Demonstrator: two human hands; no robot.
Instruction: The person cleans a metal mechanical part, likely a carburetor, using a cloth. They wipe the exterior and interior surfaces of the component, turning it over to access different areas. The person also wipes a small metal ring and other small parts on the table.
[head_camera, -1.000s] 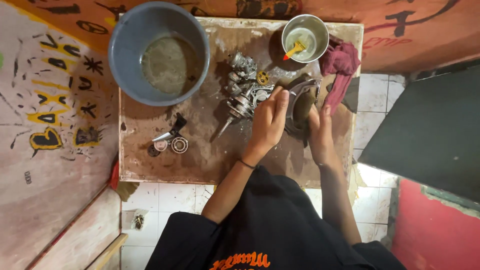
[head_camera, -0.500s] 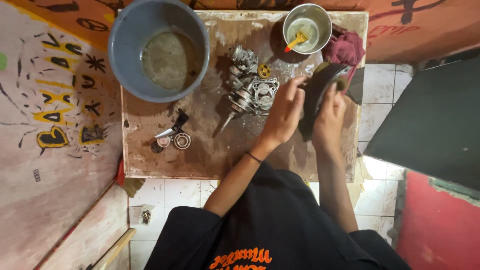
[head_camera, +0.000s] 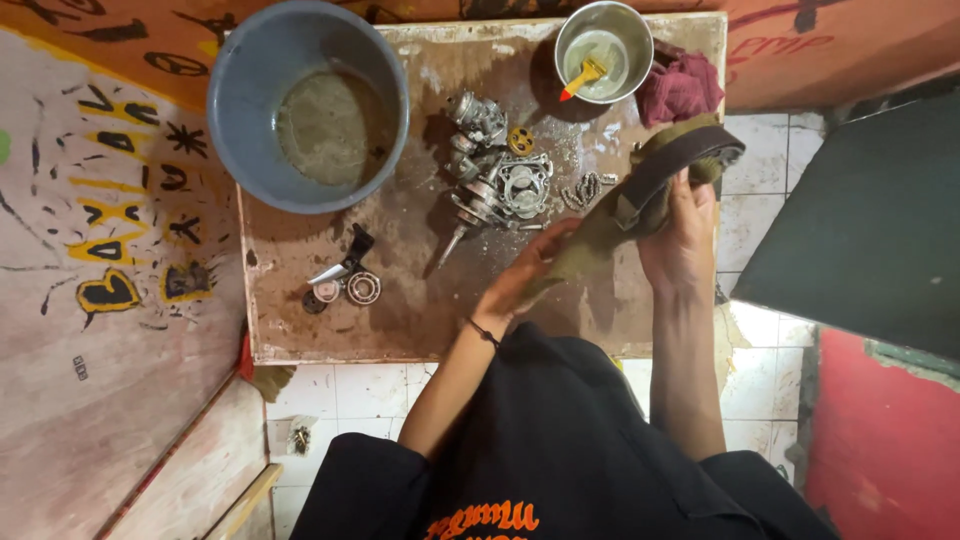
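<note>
Over a grimy wooden counter (head_camera: 400, 320), I see both hands closed on one dark, greasy engine cover (head_camera: 650, 185): the left hand (head_camera: 525, 272) grips its lower near end, the right hand (head_camera: 682, 235) clasps its upper far edge. The step looks like lifting and inspecting it; the next move calls for a steady two-handed grip. Its long axis runs diagonally, pointing far-right toward the red rag (head_camera: 678, 88).
</note>
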